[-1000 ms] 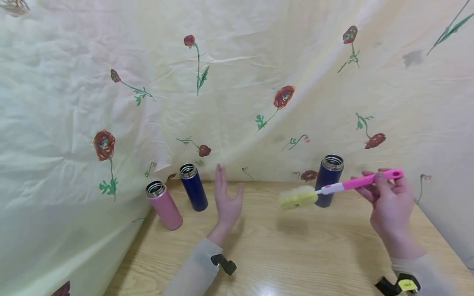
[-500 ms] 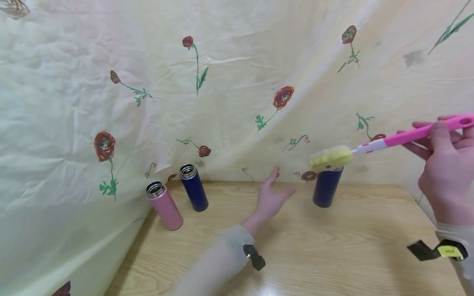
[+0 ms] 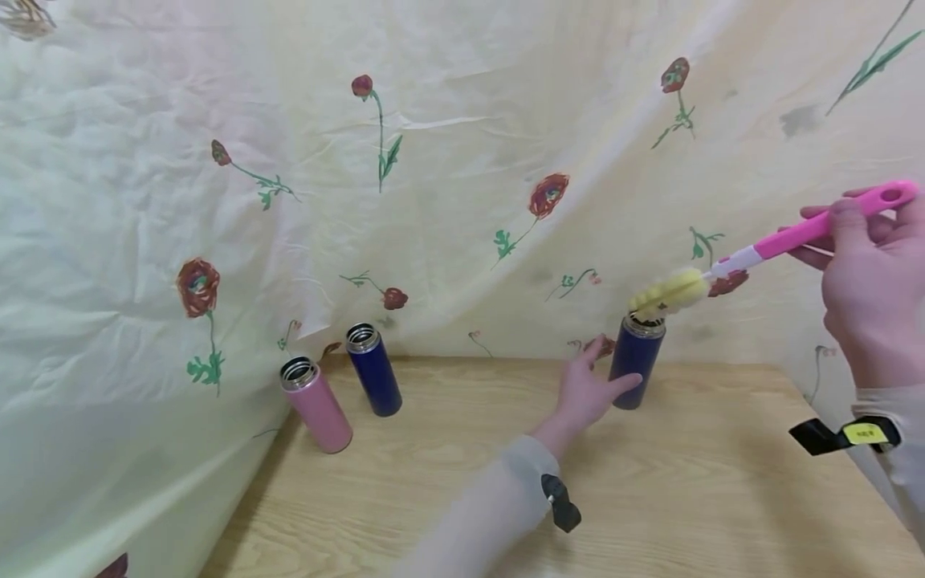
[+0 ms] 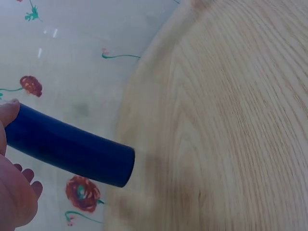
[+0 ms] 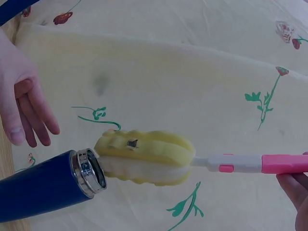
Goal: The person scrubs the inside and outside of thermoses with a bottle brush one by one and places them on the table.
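My right hand (image 3: pixel 878 273) holds a bottle brush by its pink handle (image 3: pixel 798 233), thumb on top. The brush's yellow-and-white sponge head (image 5: pixel 144 151) slants down to the steel mouth of a lidless dark blue vacuum flask (image 3: pixel 637 357), its tip right at the rim in the right wrist view. Just left of that upright flask is my left hand (image 3: pixel 585 389), fingers spread and thumb reaching across its front in the head view. From the right wrist view, a gap shows between my left fingers (image 5: pixel 41 110) and the flask.
Two more lidless flasks stand at the table's left side, a pink one (image 3: pixel 318 409) and a dark blue one (image 3: pixel 376 373). A cream, flower-patterned cloth (image 3: pixel 448 201) hangs behind and beside the wooden table (image 3: pixel 405 490).
My left hand has moved right, from beside the left blue flask to the right one. My right hand has carried the brush up and right, bringing its sponge to the flask's mouth.
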`<act>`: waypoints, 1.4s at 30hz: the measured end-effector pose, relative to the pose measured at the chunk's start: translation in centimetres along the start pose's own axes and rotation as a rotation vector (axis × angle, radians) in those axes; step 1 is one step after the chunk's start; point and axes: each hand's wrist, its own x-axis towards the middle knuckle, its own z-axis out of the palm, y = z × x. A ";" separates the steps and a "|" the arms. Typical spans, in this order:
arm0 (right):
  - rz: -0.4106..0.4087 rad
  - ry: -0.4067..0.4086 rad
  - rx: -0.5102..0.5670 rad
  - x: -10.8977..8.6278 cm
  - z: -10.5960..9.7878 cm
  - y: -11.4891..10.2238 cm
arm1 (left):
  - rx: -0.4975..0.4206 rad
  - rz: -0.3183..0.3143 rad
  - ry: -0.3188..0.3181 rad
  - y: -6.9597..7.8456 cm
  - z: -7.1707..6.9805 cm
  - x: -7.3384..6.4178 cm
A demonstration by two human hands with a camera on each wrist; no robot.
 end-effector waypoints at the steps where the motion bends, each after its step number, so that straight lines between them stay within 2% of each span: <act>1: -0.008 0.000 -0.002 0.1 0.2 0.1 | -0.001 -0.001 0.010 0.0 0.2 0.0; 2: -0.016 0.002 0.001 0.3 0.3 0.3 | -0.001 -0.006 0.020 0.0 0.4 -0.1; 6: -0.024 -0.003 -0.095 0.7 0.8 0.4 | -0.021 -0.049 0.050 -0.1 1.1 0.0; 10: -0.006 -0.024 -0.292 0.9 1.1 0.4 | -0.009 -0.102 0.048 -0.2 1.6 0.2; 14: 0.020 -0.064 -0.470 1.0 1.7 0.3 | 0.023 -0.118 0.046 -0.2 1.9 0.5; 20: 0.054 -0.214 -0.588 1.5 3.7 -0.1 | 0.100 -0.097 0.010 -0.1 2.4 1.1; 24: 0.024 -0.365 -0.721 1.3 4.8 0.4 | 0.048 -0.064 0.029 -0.3 2.8 1.3; 26: 0.023 -0.424 -0.757 1.1 5.2 0.7 | 0.005 -0.056 0.064 -0.4 3.1 1.4; 33: 0.063 -0.528 -0.777 1.8 4.9 1.4 | -0.053 -0.035 0.162 -0.9 4.0 2.1; 36: 0.072 -0.570 -0.800 1.9 4.4 1.9 | -0.084 -0.045 0.172 -1.0 4.3 2.1; 42: 0.072 -0.584 -0.856 1.7 4.4 3.2 | -0.095 -0.079 0.151 -1.3 4.4 1.9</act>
